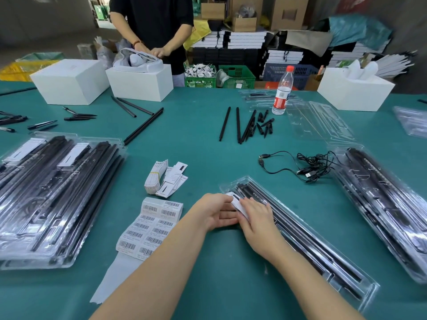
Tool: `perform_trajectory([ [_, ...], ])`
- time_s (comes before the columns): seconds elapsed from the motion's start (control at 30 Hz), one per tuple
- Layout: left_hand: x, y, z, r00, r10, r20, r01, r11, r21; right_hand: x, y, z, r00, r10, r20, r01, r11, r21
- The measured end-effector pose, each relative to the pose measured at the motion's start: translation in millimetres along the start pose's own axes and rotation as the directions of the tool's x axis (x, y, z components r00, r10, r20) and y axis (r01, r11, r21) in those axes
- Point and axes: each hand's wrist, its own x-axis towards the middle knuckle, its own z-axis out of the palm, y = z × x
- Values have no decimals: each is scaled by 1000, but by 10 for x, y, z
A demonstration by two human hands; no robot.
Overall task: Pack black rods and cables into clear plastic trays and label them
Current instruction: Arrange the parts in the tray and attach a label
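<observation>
A clear plastic tray (323,257) filled with black rods lies diagonally in front of me on the green table. A white label (235,200) sits on the tray's near-left end. My right hand (256,218) lies flat on that label with straight fingers. My left hand (219,212) holds the tray's left edge beside the label, thumb on top. Loose black rods (240,124) and short black pieces (265,125) lie mid-table. Tangled black USB cables (307,165) lie to the right.
Stacks of packed trays lie at left (53,195) and right (388,204). Barcode label sheets (150,227) and a bundle of cards (161,179) sit left of my hands. Empty trays (318,121), a water bottle (283,91) and white boxes (69,80) stand farther back. Another person (157,26) works opposite.
</observation>
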Motion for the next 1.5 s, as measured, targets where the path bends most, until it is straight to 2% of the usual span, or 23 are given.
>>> perform_trajectory([
  [0.4,22,21,29,1000,-19,-21,21,997,76,-20,1,16,1000,-13,-27,14,1000,6],
  [0.57,41,-28,102,996,27,-83,-16,992,126,-48,-12,30,990,11,-139,13,985,170],
  [0.63,56,-43,124,993,52,-109,-38,991,130,-71,-6,0,990,44,-136,-11,972,234],
  [0.67,59,-44,129,992,59,-116,-43,990,133,-80,14,-28,991,46,-126,-20,979,205],
  [0.77,66,-50,115,991,61,-120,-45,990,131,-143,132,-109,993,-7,-118,-3,996,-88],
  [0.8,67,-54,111,991,58,-117,-43,991,130,-179,186,-134,993,-22,-116,7,992,-126],
  [0.93,65,-51,101,993,54,-108,-41,991,128,-301,310,-150,998,-44,-54,39,995,-91],
  [1.07,60,-51,91,993,40,-108,-26,991,131,-298,309,-122,996,-49,-78,40,992,-116],
  [1.33,52,-44,92,993,14,-116,3,990,141,-306,326,-117,992,4,-123,-1,1000,23],
  [1.5,29,-27,102,994,8,-109,9,988,156,-307,337,-112,989,-49,-140,50,999,4],
])
